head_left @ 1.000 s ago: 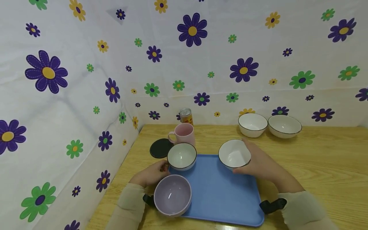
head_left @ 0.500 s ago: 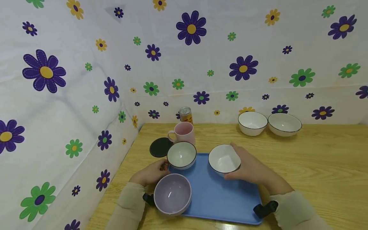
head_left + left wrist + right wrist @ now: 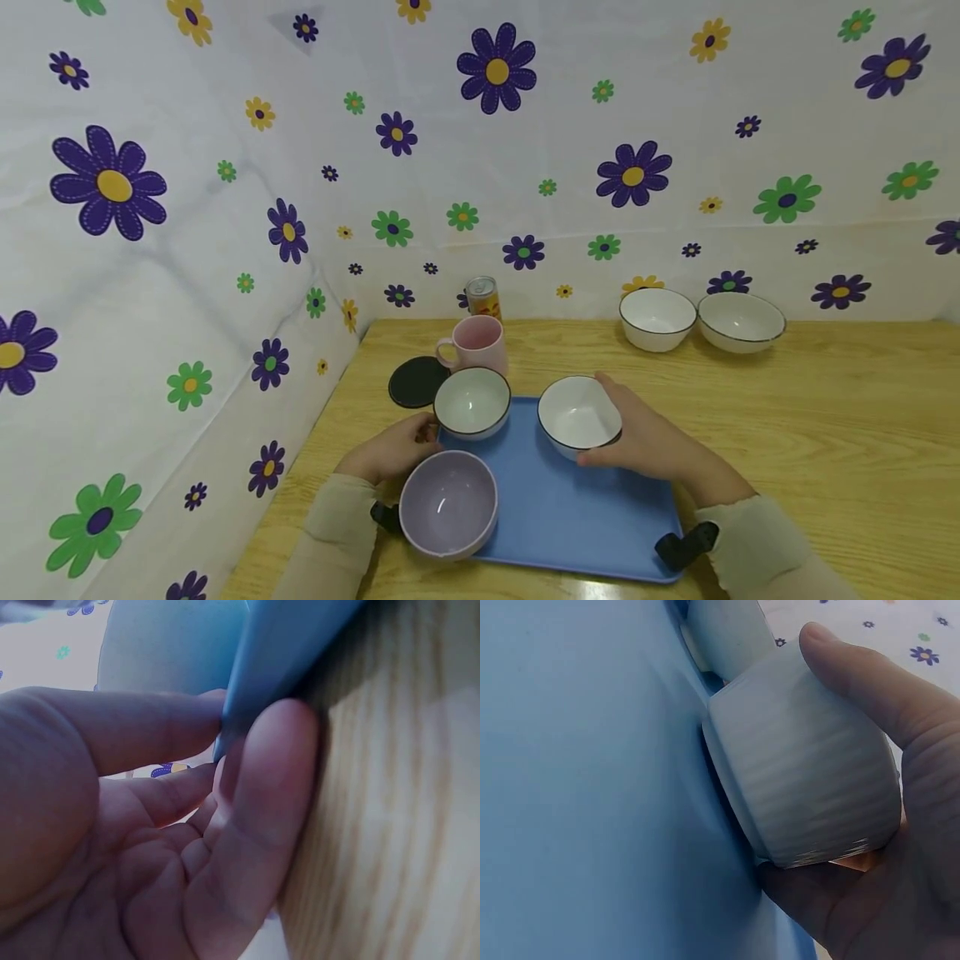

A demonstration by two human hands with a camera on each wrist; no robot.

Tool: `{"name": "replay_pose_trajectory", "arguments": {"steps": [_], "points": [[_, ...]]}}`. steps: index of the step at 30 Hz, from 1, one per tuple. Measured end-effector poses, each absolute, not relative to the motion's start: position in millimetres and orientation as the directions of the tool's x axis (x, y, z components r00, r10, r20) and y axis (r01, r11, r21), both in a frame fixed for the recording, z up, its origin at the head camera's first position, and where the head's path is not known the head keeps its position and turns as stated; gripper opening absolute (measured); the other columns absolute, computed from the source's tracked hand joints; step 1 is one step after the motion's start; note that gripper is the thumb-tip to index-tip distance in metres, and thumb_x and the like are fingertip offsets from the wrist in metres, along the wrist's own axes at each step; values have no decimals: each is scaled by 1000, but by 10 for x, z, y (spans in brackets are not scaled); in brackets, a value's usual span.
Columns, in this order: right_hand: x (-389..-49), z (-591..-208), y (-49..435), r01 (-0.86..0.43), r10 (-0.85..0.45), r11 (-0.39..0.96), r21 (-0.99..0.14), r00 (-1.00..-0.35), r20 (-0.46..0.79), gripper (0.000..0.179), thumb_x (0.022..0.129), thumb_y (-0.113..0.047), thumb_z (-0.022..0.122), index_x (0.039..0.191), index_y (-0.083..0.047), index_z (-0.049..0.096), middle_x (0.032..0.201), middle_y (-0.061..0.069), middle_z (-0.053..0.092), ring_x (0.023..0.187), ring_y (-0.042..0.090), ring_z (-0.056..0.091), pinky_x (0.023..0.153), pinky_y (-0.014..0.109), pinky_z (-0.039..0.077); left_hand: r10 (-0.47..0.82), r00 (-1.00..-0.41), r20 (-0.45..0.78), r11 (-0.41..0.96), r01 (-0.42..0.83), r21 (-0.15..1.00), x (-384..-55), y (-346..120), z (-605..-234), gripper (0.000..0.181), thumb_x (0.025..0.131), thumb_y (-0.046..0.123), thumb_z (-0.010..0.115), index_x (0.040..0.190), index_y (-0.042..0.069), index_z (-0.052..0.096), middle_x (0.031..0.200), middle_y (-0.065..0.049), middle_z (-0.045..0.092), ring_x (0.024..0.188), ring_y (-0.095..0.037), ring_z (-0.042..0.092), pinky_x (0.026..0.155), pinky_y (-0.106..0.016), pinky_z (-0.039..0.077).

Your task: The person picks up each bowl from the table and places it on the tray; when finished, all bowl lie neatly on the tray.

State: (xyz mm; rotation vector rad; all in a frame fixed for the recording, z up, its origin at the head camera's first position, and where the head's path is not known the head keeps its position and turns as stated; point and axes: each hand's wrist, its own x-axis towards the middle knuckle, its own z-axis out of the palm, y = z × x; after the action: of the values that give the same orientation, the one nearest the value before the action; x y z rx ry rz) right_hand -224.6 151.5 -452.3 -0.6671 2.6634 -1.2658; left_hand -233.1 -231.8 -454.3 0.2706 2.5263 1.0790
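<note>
My right hand (image 3: 637, 435) grips a white bowl (image 3: 576, 410) with a dark rim, fingers behind it and thumb at the front. In the right wrist view its ribbed side (image 3: 810, 761) tilts just over the blue tray (image 3: 577, 787). My left hand (image 3: 392, 450) pinches the left edge of the blue tray (image 3: 577, 521); the left wrist view has the tray's rim (image 3: 274, 667) between thumb and fingers. Beside that hand, a second dark-rimmed white bowl (image 3: 472, 402) sits on the tray's back left corner, and a purple bowl (image 3: 448, 504) on its front left.
Behind the tray stand a pink mug (image 3: 482, 343) and a drink can (image 3: 483, 297). A black round coaster (image 3: 417, 382) lies left of the mug. Two more white bowls (image 3: 657, 321) stand side by side at the back right, near the flowered wall covering.
My right hand has carried the white bowl left and slightly toward me, farther over the tray. The left hand has kept its place at the tray's edge.
</note>
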Motion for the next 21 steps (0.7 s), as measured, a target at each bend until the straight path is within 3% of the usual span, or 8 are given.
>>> {"name": "replay_pose_trajectory", "arguments": {"steps": [8, 16, 21], "points": [[-2207, -4507, 1487, -343, -458, 542, -768, -886, 72, 126, 74, -43, 89, 156, 9, 9, 156, 31, 27, 142, 50, 29, 108, 68, 29, 316, -907, -277, 688, 19, 725, -2343, -2327, -4560, 49, 94, 17, 66, 140, 4, 52, 99, -6, 57, 93, -22, 54, 81, -39, 43], [-2176, -4501, 1410, -302, -445, 563, -769, -895, 26, 128, 76, -51, 85, 158, 6, 5, 159, 31, 19, 144, 48, 26, 109, 67, 28, 332, -905, -265, 682, 36, 731, -2341, -2328, -4548, 44, 95, 15, 64, 136, 2, 53, 98, -6, 57, 92, -21, 54, 80, -38, 44], [-2150, -4500, 1332, -294, -429, 561, -774, -903, 33, 127, 77, -51, 84, 157, 7, 4, 157, 34, 21, 142, 49, 29, 109, 66, 30, 344, -902, -259, 668, 41, 743, -2341, -2338, -4543, 38, 96, 14, 63, 130, -1, 54, 98, -7, 56, 91, -21, 53, 79, -37, 43]]}}
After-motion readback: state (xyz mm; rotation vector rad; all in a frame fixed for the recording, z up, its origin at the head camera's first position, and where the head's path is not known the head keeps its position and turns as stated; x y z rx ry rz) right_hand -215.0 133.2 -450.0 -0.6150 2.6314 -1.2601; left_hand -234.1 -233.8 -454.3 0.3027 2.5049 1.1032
